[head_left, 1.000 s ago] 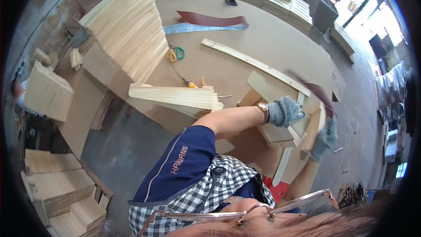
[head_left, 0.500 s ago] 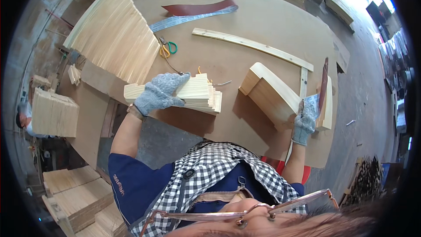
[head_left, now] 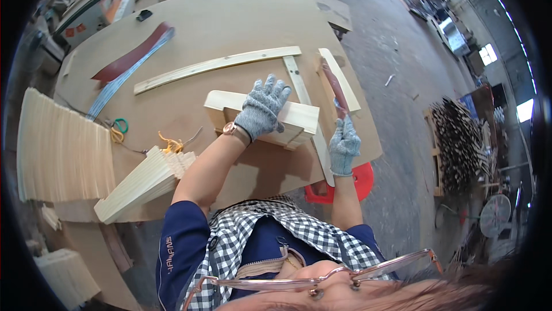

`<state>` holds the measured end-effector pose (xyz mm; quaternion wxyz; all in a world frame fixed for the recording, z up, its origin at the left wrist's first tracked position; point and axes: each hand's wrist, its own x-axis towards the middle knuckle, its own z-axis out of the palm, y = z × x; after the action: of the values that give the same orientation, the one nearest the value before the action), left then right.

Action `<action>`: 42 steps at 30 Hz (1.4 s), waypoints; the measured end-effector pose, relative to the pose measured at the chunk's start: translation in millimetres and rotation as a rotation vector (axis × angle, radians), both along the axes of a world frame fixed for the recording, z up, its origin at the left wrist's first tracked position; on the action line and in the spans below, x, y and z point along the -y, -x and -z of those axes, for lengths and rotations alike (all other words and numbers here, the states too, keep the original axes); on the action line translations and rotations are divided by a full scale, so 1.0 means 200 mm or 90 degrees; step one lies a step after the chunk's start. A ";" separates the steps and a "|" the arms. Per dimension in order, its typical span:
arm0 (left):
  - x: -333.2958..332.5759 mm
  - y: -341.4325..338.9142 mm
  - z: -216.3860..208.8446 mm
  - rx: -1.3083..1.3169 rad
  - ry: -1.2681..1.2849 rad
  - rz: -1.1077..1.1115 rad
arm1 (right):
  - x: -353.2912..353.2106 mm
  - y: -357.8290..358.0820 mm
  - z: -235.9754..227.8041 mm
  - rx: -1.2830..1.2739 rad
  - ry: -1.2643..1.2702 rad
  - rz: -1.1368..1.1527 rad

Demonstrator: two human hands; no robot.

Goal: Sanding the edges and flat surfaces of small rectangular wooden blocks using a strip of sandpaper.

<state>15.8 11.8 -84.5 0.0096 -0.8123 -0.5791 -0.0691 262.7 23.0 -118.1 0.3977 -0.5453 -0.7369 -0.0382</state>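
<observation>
My left hand, in a grey knit glove, lies with its fingers spread on top of a block of stacked pale wooden pieces at the middle of the table. To its right, my gloved right hand is closed around the lower end of a strip of brown sandpaper. The strip stands up beside a pale wooden piece at the table's right side. Another tilted stack of wooden pieces rests near the front edge, left of my left forearm.
Two wooden slats, one long and one narrow, lie on the brown table. At left are a fan of boards, green-and-orange scissors and another sandpaper strip. A red object sits below the right front edge.
My left hand has left the left stack and now lies on the middle block. The view has turned rightward. My right hand still holds the sandpaper.
</observation>
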 end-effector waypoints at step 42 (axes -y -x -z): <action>0.12 -0.08 0.48 0.357 -0.257 -0.036 | -0.31 0.68 0.02 0.263 0.049 -0.382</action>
<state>31.8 -12.2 -180.3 0.0124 -0.7268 -0.5562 -0.4027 127.6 85.7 -121.7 0.2129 -0.3005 -0.9297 -0.0014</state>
